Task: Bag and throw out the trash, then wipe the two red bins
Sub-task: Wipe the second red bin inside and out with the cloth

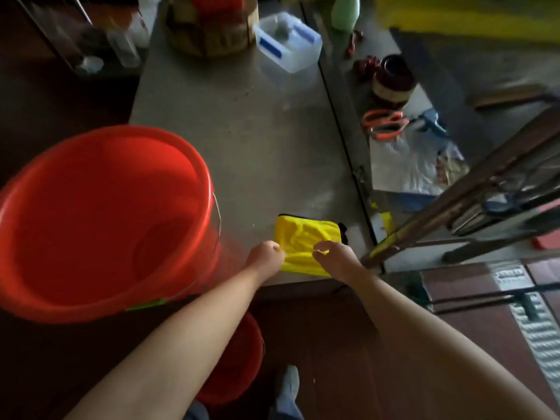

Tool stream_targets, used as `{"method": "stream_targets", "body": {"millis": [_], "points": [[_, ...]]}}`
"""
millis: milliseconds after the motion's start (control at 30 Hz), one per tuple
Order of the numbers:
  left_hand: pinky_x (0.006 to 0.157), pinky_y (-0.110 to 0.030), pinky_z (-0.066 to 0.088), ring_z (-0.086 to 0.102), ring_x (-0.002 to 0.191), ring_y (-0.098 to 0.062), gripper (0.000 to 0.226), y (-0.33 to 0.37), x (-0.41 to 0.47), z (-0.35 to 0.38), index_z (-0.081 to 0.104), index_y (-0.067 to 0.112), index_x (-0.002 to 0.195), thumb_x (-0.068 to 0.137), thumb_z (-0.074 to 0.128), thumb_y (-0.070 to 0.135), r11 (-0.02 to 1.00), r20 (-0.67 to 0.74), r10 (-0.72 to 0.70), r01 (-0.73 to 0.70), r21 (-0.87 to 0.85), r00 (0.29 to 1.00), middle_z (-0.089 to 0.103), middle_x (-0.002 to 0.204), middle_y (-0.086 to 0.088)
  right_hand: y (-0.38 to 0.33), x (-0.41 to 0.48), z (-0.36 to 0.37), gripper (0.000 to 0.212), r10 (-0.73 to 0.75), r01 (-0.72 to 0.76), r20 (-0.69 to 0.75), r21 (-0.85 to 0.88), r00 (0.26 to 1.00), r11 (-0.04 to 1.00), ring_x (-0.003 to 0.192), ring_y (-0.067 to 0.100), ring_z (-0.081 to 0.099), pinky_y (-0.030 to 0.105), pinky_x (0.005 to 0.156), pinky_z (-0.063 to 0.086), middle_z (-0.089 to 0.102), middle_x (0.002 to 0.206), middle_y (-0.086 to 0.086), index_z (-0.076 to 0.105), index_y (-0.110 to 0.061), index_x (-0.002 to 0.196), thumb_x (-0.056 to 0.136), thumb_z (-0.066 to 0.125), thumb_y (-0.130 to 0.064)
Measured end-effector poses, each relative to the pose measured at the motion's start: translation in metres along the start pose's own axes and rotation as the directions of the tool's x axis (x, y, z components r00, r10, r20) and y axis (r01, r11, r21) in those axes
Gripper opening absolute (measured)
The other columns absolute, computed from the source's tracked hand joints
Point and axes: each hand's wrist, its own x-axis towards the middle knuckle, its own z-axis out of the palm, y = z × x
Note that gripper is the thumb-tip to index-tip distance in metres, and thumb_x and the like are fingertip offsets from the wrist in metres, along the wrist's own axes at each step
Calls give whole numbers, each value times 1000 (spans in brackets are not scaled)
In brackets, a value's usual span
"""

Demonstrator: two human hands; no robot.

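A large red bin (pixel 100 219) stands at the near left edge of the grey table (pixel 242 140), its inside bare. A second red bin (pixel 239 359) sits on the floor below, partly hidden by my left forearm. A folded yellow cloth (pixel 306 241) lies at the table's near edge. My left hand (pixel 266 256) pinches the cloth's left near corner. My right hand (pixel 336 256) pinches its near right edge with curled fingers.
At the table's far end stand a clear plastic box (pixel 288 43), a round wooden block (pixel 212 28) and a green bottle (pixel 345 13). To the right lie orange scissors (pixel 385 122), a dark jar (pixel 394 80) and plastic bags (pixel 415 168). Wooden poles (pixel 472 192) lean at right.
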Motion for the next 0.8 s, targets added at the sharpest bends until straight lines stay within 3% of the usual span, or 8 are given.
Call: {"method": "stream_targets", "body": {"millis": [100, 333, 500, 633, 733, 800], "points": [[96, -32, 47, 60, 121, -30, 47, -10, 12, 29, 59, 18, 136, 92, 64, 33, 995, -47, -88, 85, -62, 995, 65, 131, -10, 23, 7, 25, 34, -89, 93, 44, -115, 995, 989, 121, 28, 59, 30, 98, 45, 62, 136, 5, 68, -20, 129, 97, 64, -31], [97, -37, 47, 60, 121, -33, 51, 3, 25, 44, 56, 11, 135, 88, 71, 26, 982, -135, -146, 127, -139, 980, 64, 131, -14, 42, 9, 39, 41, -127, 137, 78, -136, 989, 981, 136, 26, 49, 29, 112, 37, 53, 147, 6, 64, -18, 134, 95, 68, -29], [101, -33, 45, 58, 123, -31, 48, 31, 2, 11, 60, 20, 135, 89, 60, 11, 997, -123, 76, -79, -21, 990, 64, 132, -12, 13, -4, 4, 54, -174, 181, 56, -193, 983, 964, 138, 30, 46, 34, 111, 38, 41, 154, 9, 49, -23, 148, 97, 65, -25], [93, -26, 46, 61, 119, -27, 31, 59, -34, -32, 72, 23, 120, 93, 61, 13, 962, -107, 272, -271, 21, 956, 69, 126, -8, -43, -21, -49, 79, -275, 275, 47, -333, 960, 902, 152, 36, 18, 43, 119, 29, 9, 168, 12, 25, -40, 158, 93, 66, -22], [91, -33, 52, 65, 111, -28, 25, 83, -67, -67, 75, 23, 110, 90, 63, 15, 904, -87, 425, -417, 92, 901, 71, 115, -10, -84, -46, -88, 82, -268, 278, 99, -535, 958, 798, 155, 35, -3, 55, 121, 20, -7, 169, 6, 30, -49, 153, 86, 72, -27], [89, -30, 51, 65, 107, -25, 27, 98, -88, -95, 74, 28, 108, 87, 63, 16, 865, -80, 495, -482, 139, 865, 70, 113, -6, -109, -63, -111, 75, -232, 241, 100, -648, 967, 723, 155, 35, -1, 54, 121, 17, 1, 169, 4, 39, -47, 149, 83, 74, -39]]}}
